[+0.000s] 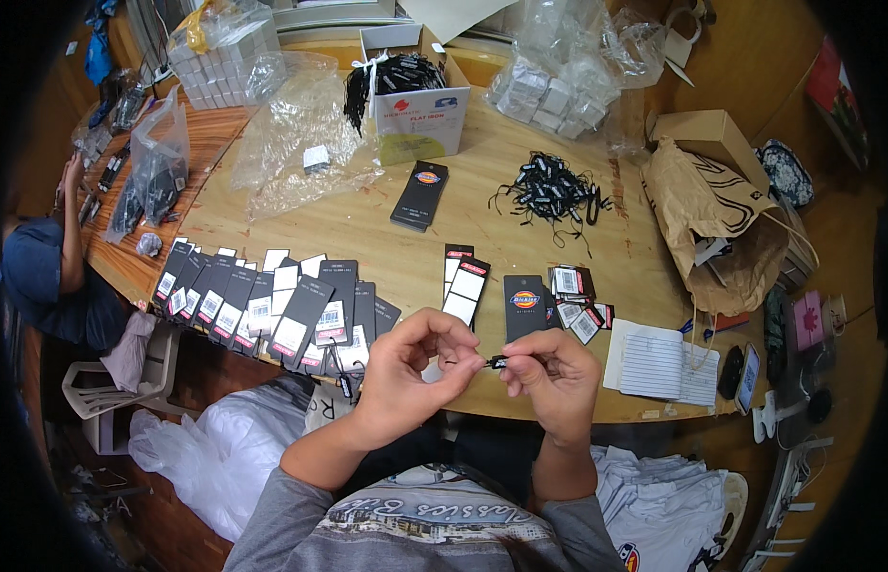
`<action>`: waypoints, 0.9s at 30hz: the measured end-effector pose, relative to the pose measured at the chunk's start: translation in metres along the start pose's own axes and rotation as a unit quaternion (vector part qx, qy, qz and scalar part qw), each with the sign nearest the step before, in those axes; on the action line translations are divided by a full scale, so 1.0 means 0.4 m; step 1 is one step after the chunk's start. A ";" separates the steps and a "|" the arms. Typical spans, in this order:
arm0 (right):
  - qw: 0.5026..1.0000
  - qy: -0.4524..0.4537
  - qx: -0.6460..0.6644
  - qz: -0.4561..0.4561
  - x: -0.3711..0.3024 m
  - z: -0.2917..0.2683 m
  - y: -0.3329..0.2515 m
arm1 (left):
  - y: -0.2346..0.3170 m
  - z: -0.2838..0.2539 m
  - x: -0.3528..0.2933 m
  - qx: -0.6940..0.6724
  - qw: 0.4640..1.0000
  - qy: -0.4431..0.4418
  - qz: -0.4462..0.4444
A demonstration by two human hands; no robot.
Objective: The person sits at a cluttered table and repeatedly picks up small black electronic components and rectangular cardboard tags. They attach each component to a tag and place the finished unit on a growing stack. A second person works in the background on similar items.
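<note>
Between my two hands, just over the table's near edge, is a black hang-tag string with a small plastic seal (498,362). My left hand (413,374) pinches one end between thumb and finger. Thumb and forefinger of my right hand (556,378) are closed on the seal end. Left of my hands, dark hang tags with white barcode labels (304,319) lie overlapped in a row. Beyond my hands are black-and-white tags (465,291), a dark tag (525,310) and small barcode tags (579,319). A pile of the same black strings (549,186) lies farther back.
A dark tag stack (420,197) lies mid-table before a carton (425,129) of black strings. Clear bags (306,124) and bagged white boxes (558,100) stand behind. At right are a paper bag (711,210), notebook (649,360) and phone (747,378). Another person (43,276) sits at left.
</note>
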State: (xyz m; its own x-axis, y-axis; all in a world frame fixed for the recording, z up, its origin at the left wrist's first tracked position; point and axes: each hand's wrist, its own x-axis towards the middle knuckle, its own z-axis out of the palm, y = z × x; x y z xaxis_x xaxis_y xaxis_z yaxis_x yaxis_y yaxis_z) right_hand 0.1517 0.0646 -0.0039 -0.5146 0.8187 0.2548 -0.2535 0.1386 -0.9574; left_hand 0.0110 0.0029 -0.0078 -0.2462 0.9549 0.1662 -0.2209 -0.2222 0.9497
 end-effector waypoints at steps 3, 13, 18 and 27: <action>1.000 -0.009 -0.005 -0.002 0.001 -0.003 0.000 | 0.001 -0.003 0.002 -0.015 1.000 -0.027 0.002; 0.996 -0.027 0.074 0.027 -0.004 0.005 0.003 | -0.012 -0.013 0.019 -0.123 0.987 -0.097 -0.023; 0.996 -0.041 0.073 0.018 -0.002 0.003 0.006 | -0.016 -0.011 0.021 -0.125 0.986 -0.106 -0.025; 0.998 -0.062 -0.025 -0.019 -0.003 0.017 -0.024 | -0.016 -0.033 0.019 0.015 0.990 -0.134 0.047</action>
State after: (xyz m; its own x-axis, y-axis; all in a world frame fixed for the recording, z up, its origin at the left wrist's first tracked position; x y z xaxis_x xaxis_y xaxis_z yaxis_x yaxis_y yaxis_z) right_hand 0.1493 0.0585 0.0057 -0.6030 0.7380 0.3027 -0.2343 0.1989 -0.9516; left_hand -0.0018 0.0088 -0.0163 -0.0035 0.9490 0.3152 -0.1790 -0.3107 0.9335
